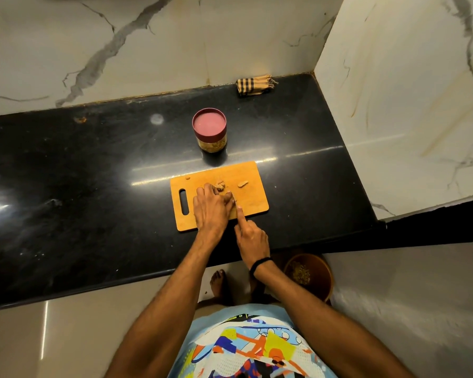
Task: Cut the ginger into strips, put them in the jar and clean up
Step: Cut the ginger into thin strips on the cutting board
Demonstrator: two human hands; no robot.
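A wooden cutting board [251, 175] lies on the black counter. My left hand [210, 208] presses down on a piece of ginger [225, 196] near the board's middle. My right hand [250, 233] grips a knife, forefinger stretched along its spine; the blade [233, 199] is mostly hidden between my hands. More ginger pieces [219, 185] lie just beyond my left fingers, one loose piece [242, 183] to the right and a small bit [187, 177] near the far edge. The jar [209, 130], shut with a pink lid, stands behind the board.
A folded checked cloth [254, 85] lies at the back of the black counter [93, 173] by the marble wall. A marble side wall [393, 105] closes the counter's right end. On the floor at my right stands a brown bin [309, 274].
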